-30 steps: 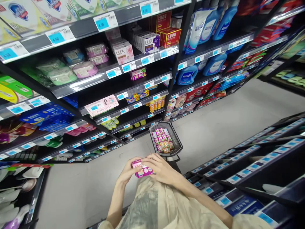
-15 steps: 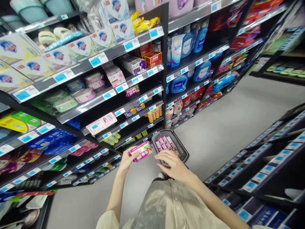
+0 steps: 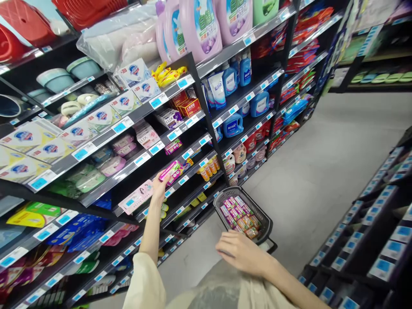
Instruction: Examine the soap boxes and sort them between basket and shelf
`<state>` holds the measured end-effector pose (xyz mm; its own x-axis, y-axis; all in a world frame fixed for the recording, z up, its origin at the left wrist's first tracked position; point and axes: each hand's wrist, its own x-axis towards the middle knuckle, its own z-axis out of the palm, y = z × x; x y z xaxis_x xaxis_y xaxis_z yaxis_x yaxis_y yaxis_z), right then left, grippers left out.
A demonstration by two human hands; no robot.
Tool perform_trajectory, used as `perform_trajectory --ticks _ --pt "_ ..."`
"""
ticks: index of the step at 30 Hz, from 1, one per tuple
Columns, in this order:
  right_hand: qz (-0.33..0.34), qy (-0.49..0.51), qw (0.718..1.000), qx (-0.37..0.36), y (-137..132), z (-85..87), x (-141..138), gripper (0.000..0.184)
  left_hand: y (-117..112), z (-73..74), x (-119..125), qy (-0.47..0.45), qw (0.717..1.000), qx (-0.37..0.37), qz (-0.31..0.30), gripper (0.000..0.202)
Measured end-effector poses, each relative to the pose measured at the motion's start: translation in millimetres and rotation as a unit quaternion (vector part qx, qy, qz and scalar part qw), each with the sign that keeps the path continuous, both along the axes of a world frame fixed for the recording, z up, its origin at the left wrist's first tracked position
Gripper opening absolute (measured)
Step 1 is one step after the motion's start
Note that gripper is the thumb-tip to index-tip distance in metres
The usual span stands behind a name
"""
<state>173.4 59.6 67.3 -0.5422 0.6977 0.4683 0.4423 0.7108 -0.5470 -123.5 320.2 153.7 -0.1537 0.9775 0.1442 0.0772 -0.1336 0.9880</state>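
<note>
My left hand (image 3: pixel 159 185) grips a pink-and-purple soap pack (image 3: pixel 171 171) by its near end. It holds the pack at the front of a dark shelf, just right of a pale pink display card (image 3: pixel 137 196). A similar pink pack (image 3: pixel 173 146) lies on the shelf behind it. My right hand (image 3: pixel 240 251) hovers by the near side of a dark grey shopping basket (image 3: pixel 265 214), fingers loosely bent and nothing seen in them. Rows of small pink and purple packs (image 3: pixel 233 210) lie in the basket, with several orange ones (image 3: pixel 247 223) nearer me.
Shelves with price tags run along the left, holding soap boxes (image 3: pixel 101 116), yellow-orange bottles (image 3: pixel 209 167) and blue detergent bottles (image 3: pixel 233 124). Large lilac jugs (image 3: pixel 201 30) stand on top. Grey floor (image 3: pixel 299 159) stretches ahead, with another rack (image 3: pixel 363 231) on the right.
My left hand has carried the soap pack up and left, from beside the basket to the shelf. My right hand has drawn back slightly, its fingers more bent. The view has shifted, showing more of the basket.
</note>
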Motion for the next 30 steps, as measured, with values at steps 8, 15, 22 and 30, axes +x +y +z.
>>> perform_trajectory --ticks 8,15,22,30 --pt "-0.084 -0.004 0.994 -0.074 18.5 -14.3 25.0 0.014 120.3 10.7 35.1 0.042 0.998 0.034 0.015 0.058" --pt "-0.079 -0.010 0.991 -0.104 37.6 -25.3 28.5 0.016 174.3 7.1 39.0 0.162 0.984 0.066 0.041 0.038" --pt "-0.053 0.000 0.990 -0.129 51.2 -34.7 28.8 0.015 187.9 8.6 27.6 0.339 0.934 0.088 0.074 0.035" --pt "-0.051 0.012 0.989 -0.139 66.0 -40.3 34.8 0.016 190.7 9.9 29.1 0.479 0.868 0.090 0.096 0.039"
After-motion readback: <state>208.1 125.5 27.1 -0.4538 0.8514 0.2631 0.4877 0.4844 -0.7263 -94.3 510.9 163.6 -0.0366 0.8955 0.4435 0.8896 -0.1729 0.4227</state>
